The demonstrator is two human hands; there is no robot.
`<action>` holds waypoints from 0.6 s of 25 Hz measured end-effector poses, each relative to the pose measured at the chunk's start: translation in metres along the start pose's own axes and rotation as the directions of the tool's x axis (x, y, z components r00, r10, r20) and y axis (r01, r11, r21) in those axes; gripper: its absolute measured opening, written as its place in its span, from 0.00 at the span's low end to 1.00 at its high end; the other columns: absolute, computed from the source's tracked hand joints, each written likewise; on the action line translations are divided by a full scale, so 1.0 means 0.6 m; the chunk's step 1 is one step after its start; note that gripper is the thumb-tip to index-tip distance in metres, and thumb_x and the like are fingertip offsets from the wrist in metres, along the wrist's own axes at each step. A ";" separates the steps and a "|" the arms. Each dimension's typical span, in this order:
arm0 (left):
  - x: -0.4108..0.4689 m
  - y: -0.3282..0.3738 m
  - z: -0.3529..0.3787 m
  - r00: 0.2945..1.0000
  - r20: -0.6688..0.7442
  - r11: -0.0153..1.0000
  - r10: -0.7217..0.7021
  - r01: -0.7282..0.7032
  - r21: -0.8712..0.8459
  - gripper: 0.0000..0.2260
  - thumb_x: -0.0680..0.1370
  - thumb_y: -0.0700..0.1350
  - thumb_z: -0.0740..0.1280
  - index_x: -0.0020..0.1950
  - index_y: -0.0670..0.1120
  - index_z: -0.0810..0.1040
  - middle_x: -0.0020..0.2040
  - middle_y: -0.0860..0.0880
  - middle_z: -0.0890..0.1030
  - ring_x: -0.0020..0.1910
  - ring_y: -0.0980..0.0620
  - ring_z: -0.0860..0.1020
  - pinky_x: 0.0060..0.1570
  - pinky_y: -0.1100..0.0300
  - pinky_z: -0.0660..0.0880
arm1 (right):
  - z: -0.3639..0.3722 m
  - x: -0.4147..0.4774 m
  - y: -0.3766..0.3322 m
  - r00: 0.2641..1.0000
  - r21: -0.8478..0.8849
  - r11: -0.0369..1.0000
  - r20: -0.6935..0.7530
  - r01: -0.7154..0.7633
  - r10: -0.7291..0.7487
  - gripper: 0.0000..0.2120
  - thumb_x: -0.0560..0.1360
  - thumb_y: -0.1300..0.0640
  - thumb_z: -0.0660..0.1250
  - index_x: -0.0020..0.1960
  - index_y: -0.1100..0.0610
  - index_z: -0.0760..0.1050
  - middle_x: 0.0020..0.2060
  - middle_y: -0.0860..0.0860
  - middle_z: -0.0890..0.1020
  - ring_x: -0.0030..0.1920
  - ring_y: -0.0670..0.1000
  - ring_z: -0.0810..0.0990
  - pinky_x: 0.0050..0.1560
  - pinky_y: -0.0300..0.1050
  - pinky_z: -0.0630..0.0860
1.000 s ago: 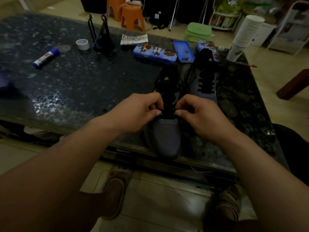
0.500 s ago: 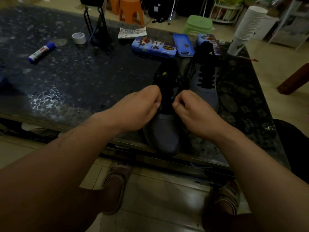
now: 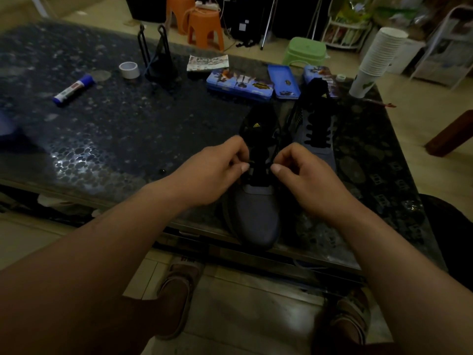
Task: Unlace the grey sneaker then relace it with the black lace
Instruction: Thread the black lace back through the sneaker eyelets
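A grey sneaker [image 3: 257,216] with a black tongue stands on the dark table [image 3: 115,139], its toe at the near edge. My left hand [image 3: 217,170] pinches the black lace [image 3: 259,165] at the shoe's left eyelets. On the other side my right hand [image 3: 304,175] pinches the same lace at the right eyelets. The light is dim, so the lace's path is hard to make out. A second grey sneaker [image 3: 317,134], laced in black, stands just to the right and behind.
Blue tins [image 3: 240,84] lie behind the shoes. A stack of paper cups [image 3: 376,60] leans at the table's far right corner. A glue stick [image 3: 73,89], a tape roll [image 3: 129,69] and a black stand [image 3: 158,62] occupy the far left. Stools stand beyond the table.
Both hands stay at the sneaker's lower eyelets with the lace pinched; they shifted slightly up the shoe and back. The camera has moved a little.
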State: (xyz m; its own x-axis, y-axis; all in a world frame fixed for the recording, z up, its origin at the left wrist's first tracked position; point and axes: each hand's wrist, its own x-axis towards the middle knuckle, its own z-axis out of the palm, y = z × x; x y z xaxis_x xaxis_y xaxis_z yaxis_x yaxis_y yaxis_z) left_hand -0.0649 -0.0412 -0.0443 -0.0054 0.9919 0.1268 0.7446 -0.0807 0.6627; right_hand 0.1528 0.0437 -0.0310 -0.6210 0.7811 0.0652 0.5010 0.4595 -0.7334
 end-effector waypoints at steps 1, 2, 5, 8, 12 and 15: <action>0.004 0.001 -0.001 1.000 -0.001 1.000 0.012 -0.012 0.027 0.05 0.83 0.46 0.66 0.57 0.54 0.73 0.43 0.55 0.79 0.41 0.58 0.77 0.41 0.55 0.75 | 0.000 0.003 0.001 0.999 -0.034 0.998 -0.017 0.043 -0.044 0.02 0.82 0.53 0.68 0.54 0.50 0.76 0.41 0.44 0.81 0.41 0.41 0.79 0.38 0.34 0.72; 0.006 0.003 -0.001 0.999 0.000 0.997 0.033 -0.032 0.067 0.07 0.83 0.46 0.67 0.58 0.54 0.73 0.43 0.56 0.80 0.40 0.59 0.77 0.40 0.54 0.76 | 0.000 0.005 0.001 0.996 -0.071 0.993 -0.015 0.090 -0.091 0.03 0.81 0.54 0.69 0.54 0.49 0.76 0.42 0.44 0.82 0.42 0.42 0.79 0.38 0.35 0.73; 0.011 0.007 -0.005 0.995 0.012 0.980 0.094 -0.095 0.177 0.08 0.81 0.46 0.68 0.58 0.56 0.73 0.41 0.56 0.79 0.39 0.58 0.77 0.39 0.54 0.76 | -0.002 0.009 -0.002 0.978 -0.183 0.961 0.017 0.208 -0.209 0.05 0.81 0.55 0.69 0.55 0.48 0.76 0.43 0.43 0.83 0.41 0.43 0.79 0.39 0.41 0.74; 0.017 0.012 -0.010 0.992 0.044 0.966 0.118 -0.125 0.228 0.07 0.81 0.48 0.68 0.55 0.58 0.73 0.44 0.55 0.80 0.41 0.53 0.79 0.41 0.50 0.78 | -0.004 0.016 -0.011 0.969 -0.337 0.909 0.068 0.245 -0.236 0.03 0.81 0.54 0.67 0.53 0.48 0.73 0.44 0.44 0.79 0.45 0.49 0.79 0.43 0.51 0.76; 0.026 0.016 -0.007 0.986 0.044 0.951 0.163 -0.168 0.258 0.07 0.80 0.46 0.68 0.55 0.56 0.73 0.48 0.57 0.76 0.46 0.53 0.77 0.45 0.48 0.77 | 0.003 0.022 -0.018 0.983 -0.387 0.905 0.099 0.179 -0.153 0.02 0.84 0.52 0.62 0.53 0.49 0.69 0.44 0.45 0.73 0.44 0.51 0.74 0.41 0.49 0.66; 0.028 0.014 -0.007 0.982 0.054 0.932 0.179 -0.187 0.310 0.06 0.80 0.47 0.68 0.55 0.56 0.73 0.49 0.55 0.74 0.47 0.51 0.75 0.45 0.49 0.76 | 0.005 0.021 -0.021 0.989 -0.362 0.921 0.086 0.146 -0.123 0.03 0.84 0.52 0.61 0.53 0.51 0.69 0.42 0.45 0.72 0.43 0.51 0.73 0.40 0.48 0.62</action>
State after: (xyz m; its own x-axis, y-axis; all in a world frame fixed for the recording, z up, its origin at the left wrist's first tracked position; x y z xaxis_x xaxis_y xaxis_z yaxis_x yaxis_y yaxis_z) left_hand -0.0615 -0.0258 -0.0335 0.1645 0.9652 0.2031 0.9020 -0.2306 0.3651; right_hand 0.1371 0.0466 -0.0230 -0.7276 0.6793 0.0960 0.5888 0.6901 -0.4208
